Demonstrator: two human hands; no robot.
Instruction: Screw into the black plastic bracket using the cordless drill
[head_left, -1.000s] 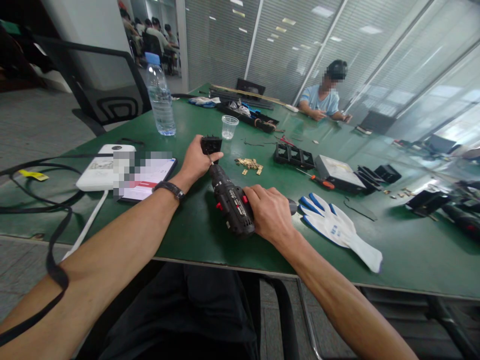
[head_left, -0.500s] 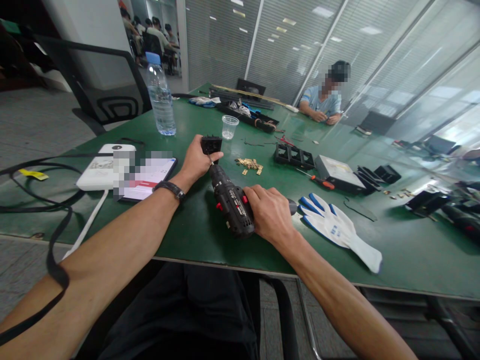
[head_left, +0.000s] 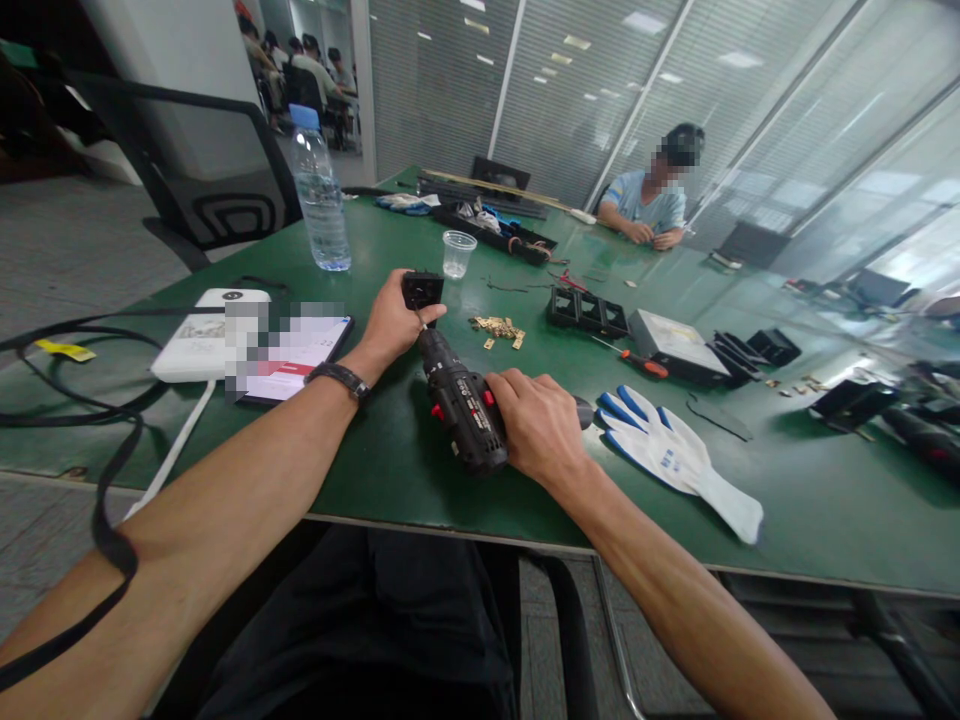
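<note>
Green tabletop [head_left: 375, 440] in glass-walled office, parts scattered across it. Our left hand [head_left: 394, 320] clamped around small black plastic housing [head_left: 422, 290], pinning it to table near clear plastic cup [head_left: 458, 253]. Our right hand [head_left: 541, 425] wrapped around grip of black cordless screwdriver with red buttons [head_left: 461, 405], bit tip at housing. We judge: keep bit in line with screw, press steadily, hold housing firm, left thumb off tip. White-and-blue work glove [head_left: 679, 455] lies just beside right hand.

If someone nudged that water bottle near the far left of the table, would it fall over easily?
Probably fairly easily: the water bottle stands tall and narrow on the green table. It looks mostly full, which may steady it somewhat. Once down, its round body would likely roll.
</note>
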